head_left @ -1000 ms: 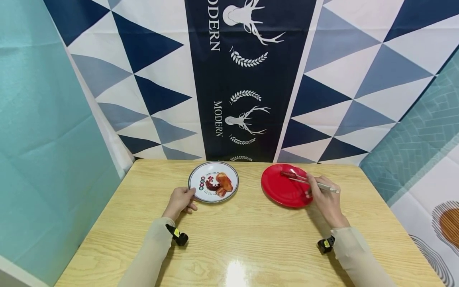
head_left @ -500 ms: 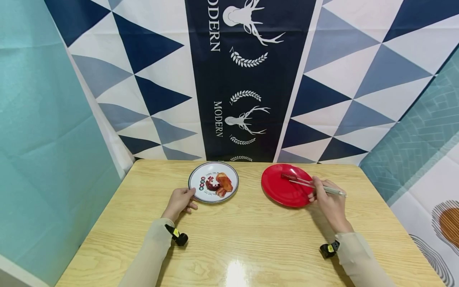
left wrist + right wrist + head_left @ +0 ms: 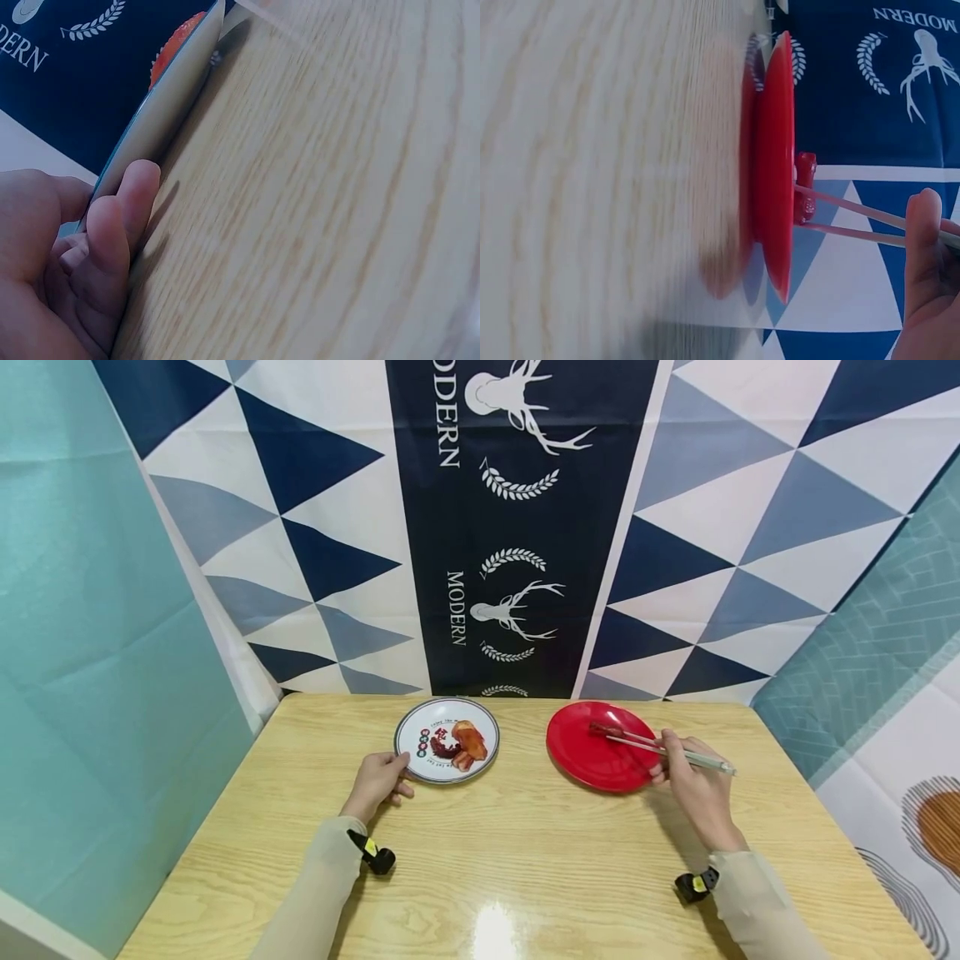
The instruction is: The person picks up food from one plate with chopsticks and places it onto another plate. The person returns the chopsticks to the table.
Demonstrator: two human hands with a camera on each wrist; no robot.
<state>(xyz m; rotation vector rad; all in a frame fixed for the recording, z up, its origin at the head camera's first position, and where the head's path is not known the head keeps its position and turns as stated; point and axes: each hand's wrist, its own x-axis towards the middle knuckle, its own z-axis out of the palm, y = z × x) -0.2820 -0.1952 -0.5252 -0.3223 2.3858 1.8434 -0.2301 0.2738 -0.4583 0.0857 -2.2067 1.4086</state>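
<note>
My left hand (image 3: 375, 785) holds the near-left rim of a white plate (image 3: 412, 727), thumb on the rim and other fingers lower down. On that plate lie an orange-brown piece of food (image 3: 470, 740), a smaller reddish piece (image 3: 462, 762) and a dark red curled piece (image 3: 444, 748). My right hand (image 3: 696, 785) grips a pair of chopsticks (image 3: 708, 762) with pale handles and thin metallic tips. Their tips reach over a red plate (image 3: 585, 764) to a dark red piece of food (image 3: 606, 729). In the right wrist view the tips touch this piece (image 3: 805, 189); whether they squeeze it I cannot tell.
Both plates stand near the back edge of a light wooden table (image 3: 480, 843), with a gap between them. A patterned cloth (image 3: 510, 527) hangs right behind. Teal cloth (image 3: 112, 652) closes off the left side. A wrist camera (image 3: 378, 860) sits on each sleeve.
My right hand and the chopsticks have shifted right and slightly toward me. The dark red piece moved very slightly right and down on the red plate. My left hand stays still.
</note>
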